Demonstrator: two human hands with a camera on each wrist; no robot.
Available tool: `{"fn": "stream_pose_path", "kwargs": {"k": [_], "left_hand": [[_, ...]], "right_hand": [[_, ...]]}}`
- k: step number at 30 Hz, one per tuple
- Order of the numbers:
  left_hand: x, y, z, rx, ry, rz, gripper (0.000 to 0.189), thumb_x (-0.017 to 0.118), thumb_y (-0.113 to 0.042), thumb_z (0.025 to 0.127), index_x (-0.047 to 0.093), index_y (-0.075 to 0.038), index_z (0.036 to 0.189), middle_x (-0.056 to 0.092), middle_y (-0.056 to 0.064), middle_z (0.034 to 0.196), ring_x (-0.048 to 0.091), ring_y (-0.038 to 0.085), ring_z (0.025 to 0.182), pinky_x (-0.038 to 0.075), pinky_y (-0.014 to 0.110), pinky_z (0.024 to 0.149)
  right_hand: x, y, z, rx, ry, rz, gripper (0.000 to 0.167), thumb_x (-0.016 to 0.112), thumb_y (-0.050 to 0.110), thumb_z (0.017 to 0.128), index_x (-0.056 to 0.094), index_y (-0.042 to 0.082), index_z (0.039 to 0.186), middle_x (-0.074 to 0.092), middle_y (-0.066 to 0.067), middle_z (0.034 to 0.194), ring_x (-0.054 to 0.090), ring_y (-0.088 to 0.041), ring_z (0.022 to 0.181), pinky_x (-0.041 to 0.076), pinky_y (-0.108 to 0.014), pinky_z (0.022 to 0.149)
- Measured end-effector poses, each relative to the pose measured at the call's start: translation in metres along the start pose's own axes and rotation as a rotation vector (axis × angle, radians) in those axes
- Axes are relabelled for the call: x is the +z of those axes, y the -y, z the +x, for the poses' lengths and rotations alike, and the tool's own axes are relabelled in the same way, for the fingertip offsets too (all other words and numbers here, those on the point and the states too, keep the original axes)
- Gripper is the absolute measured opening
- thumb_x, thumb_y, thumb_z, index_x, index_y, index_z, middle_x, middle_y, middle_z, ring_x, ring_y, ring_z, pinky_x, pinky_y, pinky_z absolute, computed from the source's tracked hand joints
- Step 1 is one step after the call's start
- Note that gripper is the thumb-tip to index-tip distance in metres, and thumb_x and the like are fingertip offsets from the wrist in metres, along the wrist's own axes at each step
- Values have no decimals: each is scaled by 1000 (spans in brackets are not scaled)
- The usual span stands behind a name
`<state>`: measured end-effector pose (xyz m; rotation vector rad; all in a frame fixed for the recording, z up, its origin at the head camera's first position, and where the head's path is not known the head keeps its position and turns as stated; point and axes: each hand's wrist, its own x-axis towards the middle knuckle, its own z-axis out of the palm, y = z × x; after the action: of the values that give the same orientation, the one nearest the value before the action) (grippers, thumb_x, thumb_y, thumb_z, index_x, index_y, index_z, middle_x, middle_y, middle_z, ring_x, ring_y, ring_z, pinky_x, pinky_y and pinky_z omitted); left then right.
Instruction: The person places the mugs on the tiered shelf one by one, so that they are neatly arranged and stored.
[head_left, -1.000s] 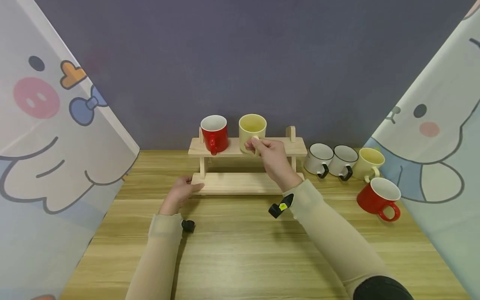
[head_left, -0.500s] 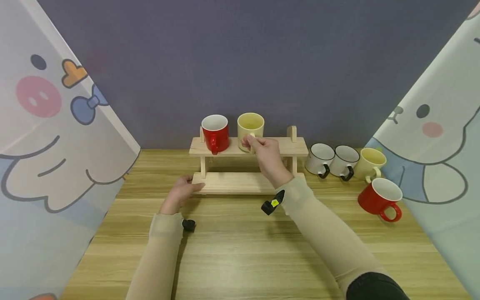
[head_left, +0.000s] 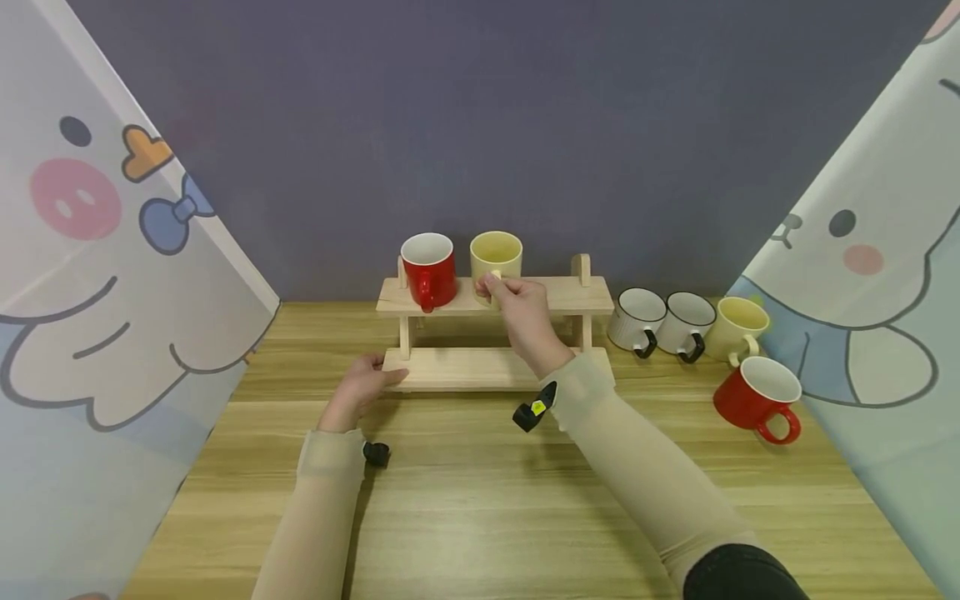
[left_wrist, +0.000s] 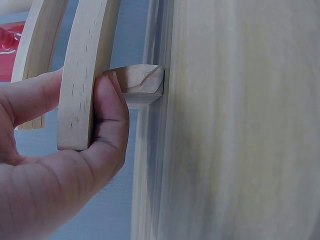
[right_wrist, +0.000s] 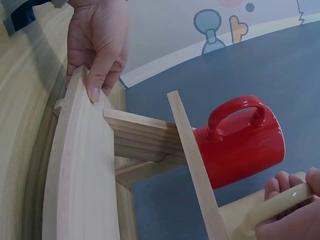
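Note:
A two-tier wooden rack (head_left: 457,369) stands at the back of the table. On its upper shelf sits a red mug (head_left: 433,279) with a white inside, its handle facing forward. Just right of it, a yellow mug (head_left: 486,254) is on the same shelf; my right hand (head_left: 521,317) pinches its handle (right_wrist: 280,204) between thumb and fingers. My left hand (head_left: 362,383) grips the left end of the lower shelf board (left_wrist: 82,85), thumb on one face and fingers on the other. A small gap separates the two mugs.
Right of the rack, two white mugs (head_left: 637,319) with black handles stand in a row with another yellow mug (head_left: 738,329). In front of them another red mug (head_left: 757,396) stands near the table's right side. A dark wall (head_left: 450,125) rises behind the rack.
My right hand has moved a little left along the upper shelf with the yellow mug, closer to the red mug. The left hand keeps its hold on the rack.

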<state>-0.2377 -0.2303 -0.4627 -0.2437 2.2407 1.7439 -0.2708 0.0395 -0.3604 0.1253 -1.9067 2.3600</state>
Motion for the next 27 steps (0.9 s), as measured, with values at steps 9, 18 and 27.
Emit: {"fn": "stream_pose_path", "kwargs": {"k": [9, 18, 27], "left_hand": [[0, 1, 0, 1, -5, 8, 70, 68, -16, 100, 29, 18, 147, 46, 28, 138, 50, 35, 118, 41, 50, 103], [0, 0, -1, 21, -9, 3, 64, 68, -14, 100, 34, 18, 144, 50, 26, 132, 53, 32, 113, 44, 45, 98], [1, 1, -1, 10, -8, -12, 63, 68, -15, 100, 34, 17, 143, 51, 24, 127, 54, 31, 109, 43, 49, 99]], "right_hand": [[-4, 5, 2, 50, 32, -67, 26, 66, 14, 102, 74, -10, 110, 73, -15, 101, 66, -20, 95, 49, -31, 87], [-7, 7, 3, 25, 72, -115, 28, 66, 14, 102, 73, -13, 107, 73, -18, 100, 65, -18, 94, 48, -36, 90], [-13, 8, 1, 23, 69, -212, 33, 70, 23, 100, 75, -10, 100, 72, -13, 96, 58, -18, 91, 46, -36, 85]]}}
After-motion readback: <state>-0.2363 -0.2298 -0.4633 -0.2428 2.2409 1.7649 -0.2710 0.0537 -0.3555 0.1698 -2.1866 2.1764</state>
